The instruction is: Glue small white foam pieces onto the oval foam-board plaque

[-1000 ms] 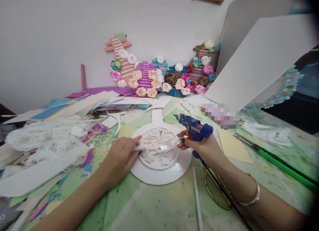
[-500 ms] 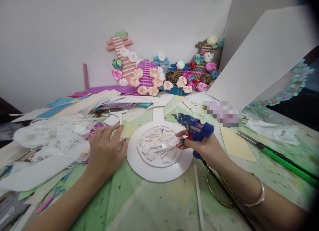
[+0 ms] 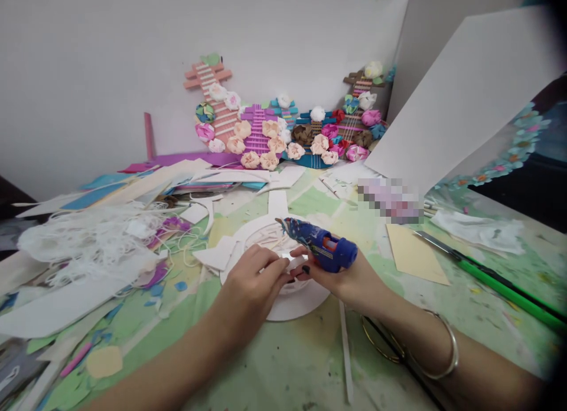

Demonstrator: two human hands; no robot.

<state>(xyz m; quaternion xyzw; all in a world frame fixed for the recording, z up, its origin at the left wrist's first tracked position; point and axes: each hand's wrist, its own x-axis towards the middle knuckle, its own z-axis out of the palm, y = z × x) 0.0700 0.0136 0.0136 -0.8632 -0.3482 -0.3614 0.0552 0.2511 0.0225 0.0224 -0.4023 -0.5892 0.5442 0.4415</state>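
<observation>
Disc (image 3: pixel 301 307) lies flat at twelve o'clock. Your left fingers (image 3: pixel 256 260) and right fingers (image 3: pixel 318 274) pinch scrap (image 3: pixel 296 262) above it, likely for control; right also grips gun (image 3: pixel 325 245), nozzle toward ten, presumably handy.

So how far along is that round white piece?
The disc looks cut out, with scraps in its middle. In hand: the blue glue gun in the right hand, a small white piece at the fingertips of the left hand. Left to do, perhaps: fixing that piece; hands hide much of the middle.
</observation>
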